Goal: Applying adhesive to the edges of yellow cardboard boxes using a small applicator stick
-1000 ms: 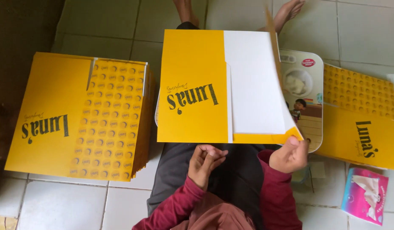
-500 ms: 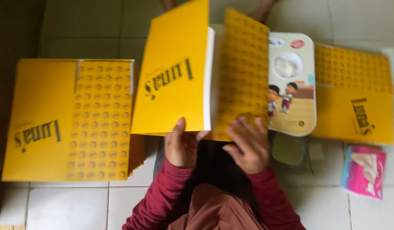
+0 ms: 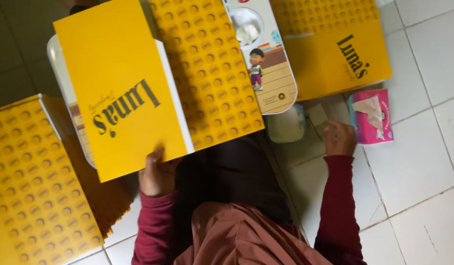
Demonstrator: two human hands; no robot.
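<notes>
Head view: small tub (image 3: 285, 125) of white paste

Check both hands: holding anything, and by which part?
The left hand grips the folded yellow box at its near bottom edge. The right hand rests on the tile floor by a small card piece; whether it grips anything cannot be told.

a folded yellow box (image 3: 124, 93) lies centre; left of it a yellow stack (image 3: 35, 181), right of it another yellow box (image 3: 335, 49) and a pink tissue pack (image 3: 370, 116).
</notes>
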